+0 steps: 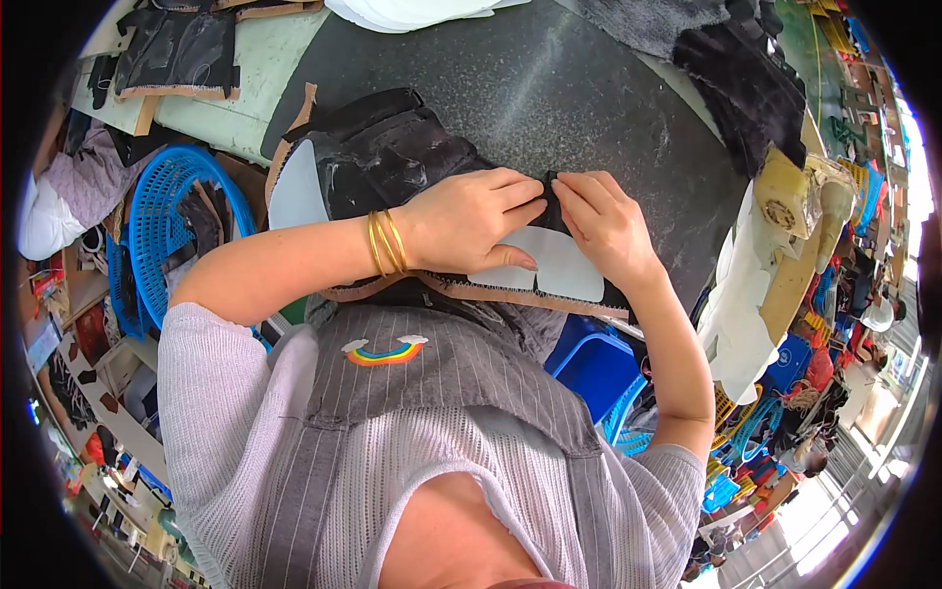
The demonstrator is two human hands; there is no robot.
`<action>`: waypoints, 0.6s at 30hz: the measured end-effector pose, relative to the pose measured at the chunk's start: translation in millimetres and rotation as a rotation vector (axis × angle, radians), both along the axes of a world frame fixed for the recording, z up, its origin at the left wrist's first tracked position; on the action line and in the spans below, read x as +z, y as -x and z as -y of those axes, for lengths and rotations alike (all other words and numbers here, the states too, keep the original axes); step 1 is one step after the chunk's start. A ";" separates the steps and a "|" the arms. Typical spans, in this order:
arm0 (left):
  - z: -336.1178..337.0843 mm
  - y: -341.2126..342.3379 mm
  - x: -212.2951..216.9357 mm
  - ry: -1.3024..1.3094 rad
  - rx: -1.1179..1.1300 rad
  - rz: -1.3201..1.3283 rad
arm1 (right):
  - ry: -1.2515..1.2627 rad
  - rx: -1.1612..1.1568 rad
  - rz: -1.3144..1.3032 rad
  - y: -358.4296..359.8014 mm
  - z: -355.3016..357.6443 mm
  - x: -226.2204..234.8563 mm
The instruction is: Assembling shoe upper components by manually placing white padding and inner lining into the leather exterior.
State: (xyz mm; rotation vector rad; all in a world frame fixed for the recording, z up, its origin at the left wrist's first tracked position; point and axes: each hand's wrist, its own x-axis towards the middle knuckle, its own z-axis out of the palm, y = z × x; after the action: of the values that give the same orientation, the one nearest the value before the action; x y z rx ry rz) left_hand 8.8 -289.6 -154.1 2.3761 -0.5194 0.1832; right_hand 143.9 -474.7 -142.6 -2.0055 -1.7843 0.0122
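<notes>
A black fabric piece with a brown stitched edge lies before me on the dark work board. Pale panels are set along its edge, one of them a rounded light-grey panel under my hands. My left hand, with gold bangles at the wrist, rests palm down on the piece. Its fingers stretch toward a dark upright fold, and its thumb lies apart on the grey panel. Opposite, the fingers of my right hand are pressed together on that fold, nearly meeting the left fingertips. The right thumb is mostly hidden.
White cut sheets lie at the board's far edge, dark fabric at far right. A yellowish machine part stands right of the board. A blue basket sits left; a blue bin stands below the near edge.
</notes>
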 end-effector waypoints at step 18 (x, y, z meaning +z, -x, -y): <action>0.5 -5.4 -16.3 -0.007 0.056 0.071 | -0.008 -0.110 -0.154 -3.1 27.9 -0.1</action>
State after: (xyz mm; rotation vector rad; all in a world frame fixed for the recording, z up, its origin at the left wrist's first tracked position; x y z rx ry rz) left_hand 14.3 -290.0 -170.4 2.3998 -0.4881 0.2919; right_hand 147.0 -502.7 -142.7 -2.0357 -1.5756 0.1221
